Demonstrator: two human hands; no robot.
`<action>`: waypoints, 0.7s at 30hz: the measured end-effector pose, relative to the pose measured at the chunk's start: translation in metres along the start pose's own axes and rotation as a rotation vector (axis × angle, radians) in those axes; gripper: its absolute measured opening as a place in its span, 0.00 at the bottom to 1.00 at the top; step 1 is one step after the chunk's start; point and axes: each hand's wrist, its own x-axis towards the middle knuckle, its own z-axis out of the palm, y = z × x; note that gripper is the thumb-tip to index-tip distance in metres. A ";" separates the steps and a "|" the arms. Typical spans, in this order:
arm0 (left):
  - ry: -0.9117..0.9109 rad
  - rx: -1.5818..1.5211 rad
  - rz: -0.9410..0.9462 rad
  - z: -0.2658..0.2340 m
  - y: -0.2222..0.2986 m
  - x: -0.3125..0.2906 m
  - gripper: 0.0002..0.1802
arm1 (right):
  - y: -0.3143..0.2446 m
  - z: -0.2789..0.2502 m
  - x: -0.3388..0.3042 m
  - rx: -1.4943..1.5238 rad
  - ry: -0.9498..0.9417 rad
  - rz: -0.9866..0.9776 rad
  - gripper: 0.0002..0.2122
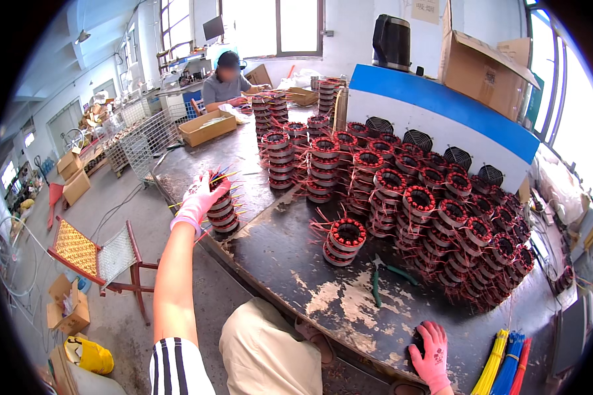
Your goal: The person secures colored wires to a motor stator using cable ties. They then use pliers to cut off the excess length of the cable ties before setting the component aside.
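Out at the table's left edge, my left hand point(201, 201) in a pink glove is closed on the top motor stator of a short stack point(223, 219). Yellow, blue and red wire ends stick out from that stack. My right hand point(431, 352), also in a pink glove, rests on the tabletop near the front edge with its fingers stretched out and nothing in it. Between my hands stands a small pile of stators point(344, 242) with red windings. Green-handled pliers point(379, 280) lie half spread beside it. Bundles of yellow point(491, 362), blue point(508, 367) and red point(523, 365) sleeves lie right of my right hand.
Many stacked stators point(435, 210) crowd the worn dark table point(270, 243), before a blue-and-white cabinet point(441, 112) carrying a kettle point(391, 43) and a cardboard box point(484, 66). A co-worker point(227, 82) sits at the far end, near an open carton point(207, 128). A chair point(112, 253) stands left.
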 end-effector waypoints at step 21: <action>0.040 -0.137 0.082 0.002 -0.014 0.007 0.57 | 0.003 0.000 0.000 0.026 0.022 0.010 0.24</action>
